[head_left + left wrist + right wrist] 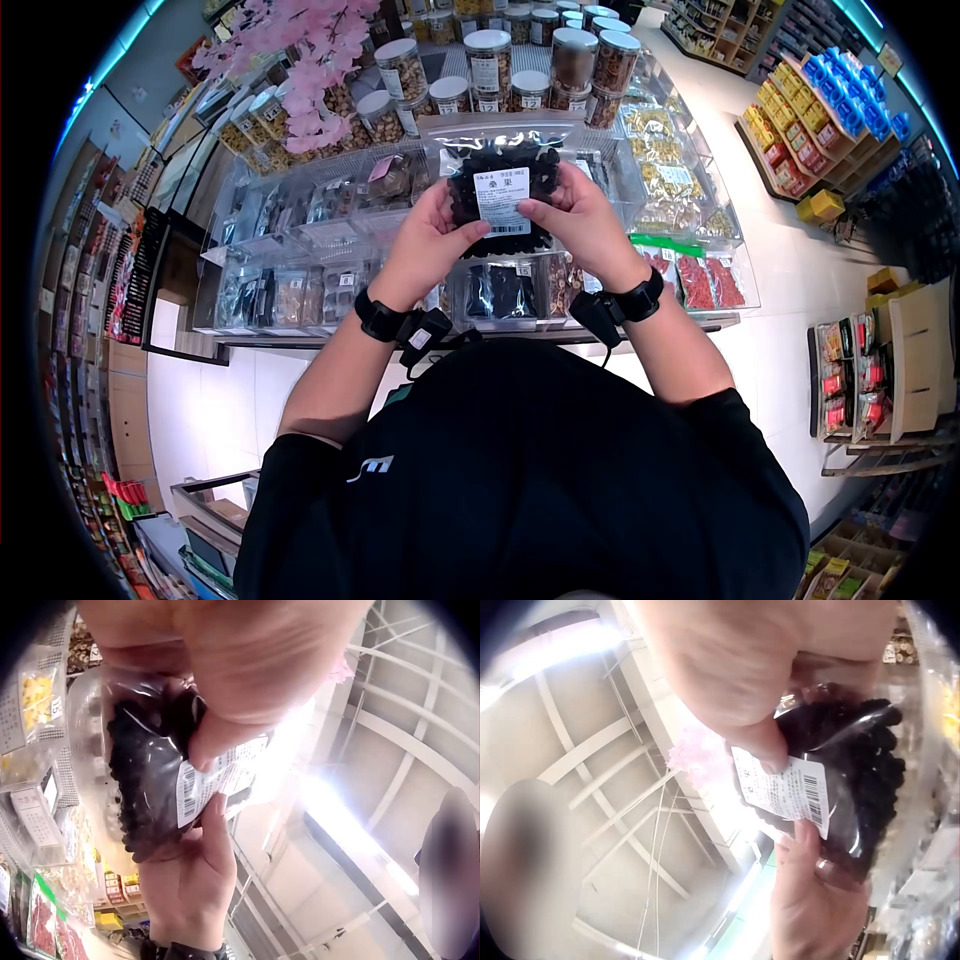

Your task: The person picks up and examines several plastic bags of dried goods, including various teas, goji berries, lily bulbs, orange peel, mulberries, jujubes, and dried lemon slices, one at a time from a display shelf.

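Note:
Both hands hold up a clear plastic bag of dried mulberries (512,168), dark and clumped, with a white printed label (501,203) facing me. My left hand (437,238) grips the bag's left side, its thumb across the front by the label's lower corner. On the other side my right hand (584,224) grips it likewise, its thumb lying on the label. The fingers behind the bag are mostly hidden. In the left wrist view the bag (150,772) shows its barcode between the two thumbs. The right wrist view shows the label (784,791) close up.
Below the bag stands a display with clear compartments of packaged dried goods (500,290). Lidded jars (488,62) are stacked behind it, beside pink artificial blossoms (315,70). Red packets (697,280) lie at the right corner. Shelves (880,370) stand across the aisle.

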Tool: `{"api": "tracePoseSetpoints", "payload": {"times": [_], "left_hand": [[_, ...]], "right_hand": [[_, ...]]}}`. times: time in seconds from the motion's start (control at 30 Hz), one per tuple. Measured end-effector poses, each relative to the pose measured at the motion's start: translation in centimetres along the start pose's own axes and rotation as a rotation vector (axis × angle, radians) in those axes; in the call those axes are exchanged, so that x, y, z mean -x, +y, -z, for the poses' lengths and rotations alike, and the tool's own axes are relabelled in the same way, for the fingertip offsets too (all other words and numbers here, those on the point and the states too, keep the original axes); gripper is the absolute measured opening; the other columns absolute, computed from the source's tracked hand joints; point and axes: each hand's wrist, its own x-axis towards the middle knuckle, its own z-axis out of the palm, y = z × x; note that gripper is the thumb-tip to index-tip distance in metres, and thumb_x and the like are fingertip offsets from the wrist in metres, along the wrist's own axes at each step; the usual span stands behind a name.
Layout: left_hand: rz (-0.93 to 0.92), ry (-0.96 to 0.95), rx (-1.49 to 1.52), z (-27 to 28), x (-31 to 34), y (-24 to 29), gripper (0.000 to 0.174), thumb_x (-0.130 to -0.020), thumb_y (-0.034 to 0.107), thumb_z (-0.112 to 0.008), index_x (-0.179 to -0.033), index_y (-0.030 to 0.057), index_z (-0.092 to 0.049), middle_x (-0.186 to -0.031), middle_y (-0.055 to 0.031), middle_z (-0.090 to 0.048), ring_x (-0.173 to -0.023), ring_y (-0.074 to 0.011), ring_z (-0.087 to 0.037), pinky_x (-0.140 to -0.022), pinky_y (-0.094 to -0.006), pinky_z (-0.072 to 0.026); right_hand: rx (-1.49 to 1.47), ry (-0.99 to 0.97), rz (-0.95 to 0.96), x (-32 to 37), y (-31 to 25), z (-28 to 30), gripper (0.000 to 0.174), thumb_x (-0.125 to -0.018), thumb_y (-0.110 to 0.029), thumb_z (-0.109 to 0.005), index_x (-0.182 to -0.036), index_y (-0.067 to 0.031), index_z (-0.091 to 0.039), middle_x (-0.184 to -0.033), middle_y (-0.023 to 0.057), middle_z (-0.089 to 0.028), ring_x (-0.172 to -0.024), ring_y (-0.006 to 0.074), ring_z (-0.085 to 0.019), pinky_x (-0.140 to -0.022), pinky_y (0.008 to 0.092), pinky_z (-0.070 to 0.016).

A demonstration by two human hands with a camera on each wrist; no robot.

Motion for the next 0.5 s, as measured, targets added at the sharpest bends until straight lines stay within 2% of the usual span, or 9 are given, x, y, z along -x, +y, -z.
{"api": "tracePoseSetpoints", "payload": {"times": [0.2,0.5], "left_hand": [[-0.039,-0.024,-0.014,1.0,0.5,1.2,0.052,-0.083,-0.005,-0.060,-0.129,-0.0018,-0.037,-0.113,-0.0090,-0.059,-0.100,-0.0128,-0.058,-0.088,-0.0260,-0.0465],[0.005,0.015,0.117,2.3,1.4,2.6,0.035,-0.087,0.006,-0.061,-0.119,-0.0031,-0.050,-0.109,-0.0064,-0.061,-0.097,-0.0109,-0.058,-0.086,-0.0254,-0.0461]], "right_hand": [[-0.018,-0.021,0.033,0.2,-1.4,-1.3,0.039,-0.084,0.001,-0.062,-0.121,0.0009,-0.048,-0.108,0.0050,-0.060,-0.096,0.0097,-0.058,-0.084,0.0233,-0.0475],[-0.017,-0.092,0.097,-0.6,-1.4,-2.4,0.035,-0.085,-0.007,-0.064,-0.117,0.0022,-0.051,-0.106,0.0064,-0.061,-0.096,0.0110,-0.058,-0.084,0.0242,-0.0471]]}}
